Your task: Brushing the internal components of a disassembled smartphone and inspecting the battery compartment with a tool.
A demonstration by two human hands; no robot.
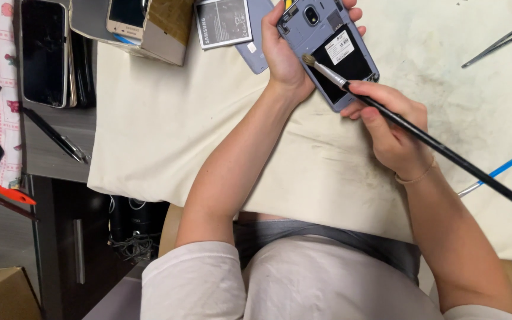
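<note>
**Brushing the open back of a phone**

Seen from above, a person sits at a surface (167,136) covered with a stained cream cloth. The left hand (282,56) is wrapped around a blue-grey phone (327,50), holding it up over the cloth with its back cover off and the empty battery bay facing up. The fingers curl around the far edge and the thumb side grips the near edge.

The right hand (389,127) pinches a long black brush (422,136) like a pen. The bristle tip touches the phone's left edge, beside the battery bay.

Just left of the phone lie a loose battery (223,22) and a blue-grey back cover (256,50). Further left are a cardboard box (149,32) and a dark phone lying flat (44,53). Metal tweezers (499,41) rest at the upper right
</note>
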